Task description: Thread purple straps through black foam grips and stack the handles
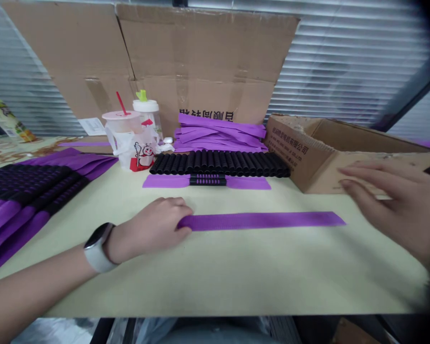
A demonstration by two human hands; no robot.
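Note:
My left hand (165, 222), with a watch (100, 246) on its wrist, is closed on the left end of a purple webbing strap (261, 220). The strap lies nearly straight across the table toward the right. My right hand (397, 205) is raised at the right, in front of the cardboard box, somewhat blurred. Its fingers are stretched out with the thumb apart, and I see nothing in them. Beyond the strap, a row of black ribbed tubes (218, 163) lies side by side. Just in front of that row are purple straps (249, 182) with black sleeves (208, 180) around their middles.
A stack of purple straps (218, 134) lies behind the tubes. Sleeved straps (28, 191) are piled at the left. A pink-lidded cup (122, 138) and a clear bottle (148, 114) stand at the back. An open cardboard box (308, 162) occupies the right; a cardboard panel (208, 52) stands behind.

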